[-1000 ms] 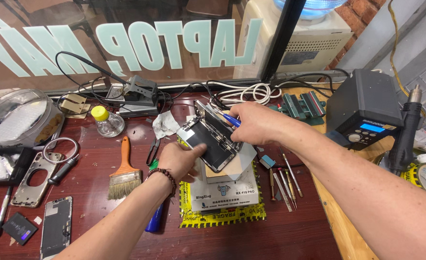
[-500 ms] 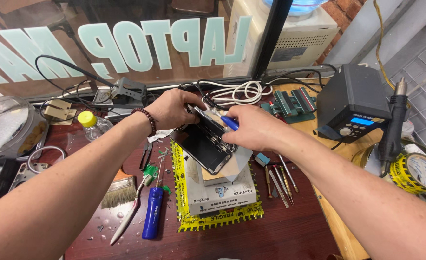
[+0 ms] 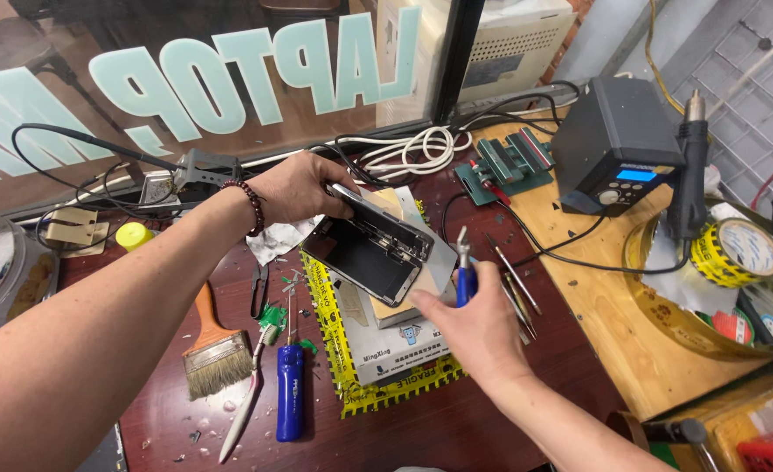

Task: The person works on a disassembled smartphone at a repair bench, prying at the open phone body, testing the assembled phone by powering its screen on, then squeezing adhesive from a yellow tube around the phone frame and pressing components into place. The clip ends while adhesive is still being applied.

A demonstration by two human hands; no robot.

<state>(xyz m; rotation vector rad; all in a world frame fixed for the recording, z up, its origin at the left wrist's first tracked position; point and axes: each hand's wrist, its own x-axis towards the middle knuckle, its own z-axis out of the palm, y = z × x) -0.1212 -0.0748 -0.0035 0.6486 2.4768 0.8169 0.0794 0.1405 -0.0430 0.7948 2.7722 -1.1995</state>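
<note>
Opened smartphone tilted, lifted above white box; blue-handled tweezers upright just right.

Blue-handled tweezers — black phone

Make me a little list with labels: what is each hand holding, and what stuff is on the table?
Left hand: grips the top end of an opened phone, held tilted above a small box.
Right hand: holds a blue-handled tool, tip pointing up, beside the phone.
Near the left arm: paintbrush, blue screwdriver, toothbrush.
At the right: black station with lit screen, yellow tape roll.
</note>
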